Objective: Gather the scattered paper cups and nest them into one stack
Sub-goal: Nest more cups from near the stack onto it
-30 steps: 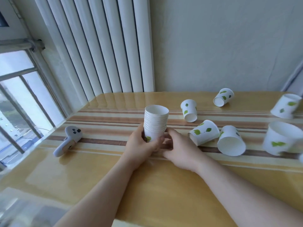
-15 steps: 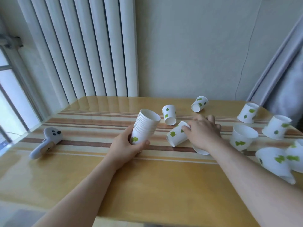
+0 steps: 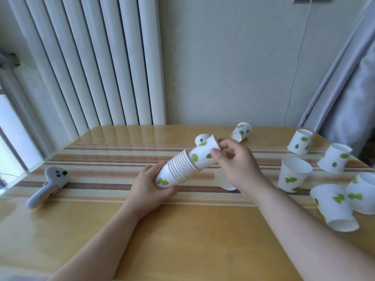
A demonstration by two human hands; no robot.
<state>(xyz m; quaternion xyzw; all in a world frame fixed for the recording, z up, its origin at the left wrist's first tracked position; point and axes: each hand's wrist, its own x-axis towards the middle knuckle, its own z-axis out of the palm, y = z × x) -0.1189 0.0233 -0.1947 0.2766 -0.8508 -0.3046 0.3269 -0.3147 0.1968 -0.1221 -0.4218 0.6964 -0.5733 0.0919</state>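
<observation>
My left hand (image 3: 149, 189) grips the base of a stack of nested white cups (image 3: 178, 172) with green leaf prints, tilted up to the right above the table. My right hand (image 3: 236, 165) holds a single cup (image 3: 204, 156) by its bottom, its body partly inside the stack's mouth. Behind it peeks another cup (image 3: 200, 139). One cup (image 3: 223, 180) lies on its side under my right hand, mostly hidden. Loose cups lie at the back (image 3: 241, 131) and on the right: (image 3: 300, 141), (image 3: 334, 158), (image 3: 293, 174), (image 3: 334, 206), (image 3: 363, 192).
A grey handheld controller (image 3: 47, 184) lies on the left of the striped wooden table (image 3: 182, 240). White vertical blinds and a window stand at the left, a curtain at the right, a wall behind.
My right hand picked a lying cup off the table and brought it to the stack's mouth. My left hand lifted and tilted the stack further to the right.
</observation>
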